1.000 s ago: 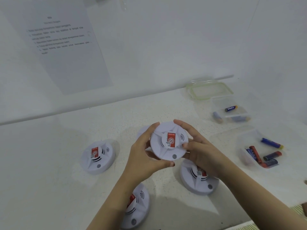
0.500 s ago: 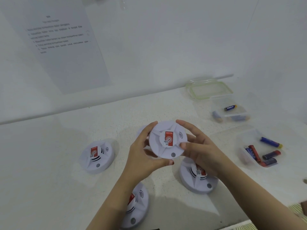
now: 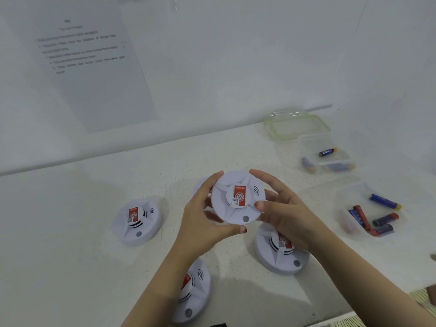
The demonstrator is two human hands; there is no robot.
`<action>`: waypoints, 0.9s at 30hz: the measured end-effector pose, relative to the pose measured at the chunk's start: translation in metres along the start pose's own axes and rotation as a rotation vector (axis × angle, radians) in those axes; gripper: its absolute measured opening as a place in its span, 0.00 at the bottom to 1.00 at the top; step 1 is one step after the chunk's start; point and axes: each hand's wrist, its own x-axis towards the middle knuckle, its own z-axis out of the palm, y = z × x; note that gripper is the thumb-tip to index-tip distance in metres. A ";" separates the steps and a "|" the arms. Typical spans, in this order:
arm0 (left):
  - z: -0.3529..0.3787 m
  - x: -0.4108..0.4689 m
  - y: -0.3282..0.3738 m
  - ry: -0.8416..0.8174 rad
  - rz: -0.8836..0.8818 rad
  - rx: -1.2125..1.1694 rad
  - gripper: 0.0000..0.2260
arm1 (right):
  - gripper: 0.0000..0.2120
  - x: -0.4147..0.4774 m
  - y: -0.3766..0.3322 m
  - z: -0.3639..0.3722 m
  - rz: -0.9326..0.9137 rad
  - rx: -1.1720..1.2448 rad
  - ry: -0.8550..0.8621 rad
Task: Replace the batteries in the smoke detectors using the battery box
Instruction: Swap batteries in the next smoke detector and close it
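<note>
Since the earlier view, the held smoke detector (image 3: 238, 197) turns slightly, bringing its red label nearer upright, and rises a little; both hands keep their places on the rim.

I hold the unit clear of the table (image 3: 70, 232), roughly mid-way among the other detectors. My left hand (image 3: 200, 223) grips the left and near rim, with the thumb under the near edge. My right hand (image 3: 287, 215) grips the right rim, with the thumb on the face edge. This opposed hold probably serves to twist the body off its base and reach the cells.

The front face points up at me and the round button sits at the near edge. As a disc it has no long axis — only its central axis, aimed at my head.

Three detectors (image 3: 136, 220) lie face up around it, and a fourth is mostly hidden behind my left hand. To the right stand the near battery box (image 3: 342, 199) and the far battery box (image 3: 311, 142), both open and holding loose batteries (image 3: 384, 201).
</note>
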 end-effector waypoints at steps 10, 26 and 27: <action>0.000 0.000 -0.001 -0.006 -0.006 0.007 0.44 | 0.28 0.000 -0.001 0.001 0.002 0.012 -0.002; 0.000 -0.001 0.001 -0.008 -0.014 0.017 0.44 | 0.30 0.000 0.001 -0.001 -0.001 0.027 -0.034; -0.001 -0.001 0.001 -0.007 -0.014 0.019 0.43 | 0.30 0.000 0.001 -0.001 0.000 0.028 -0.036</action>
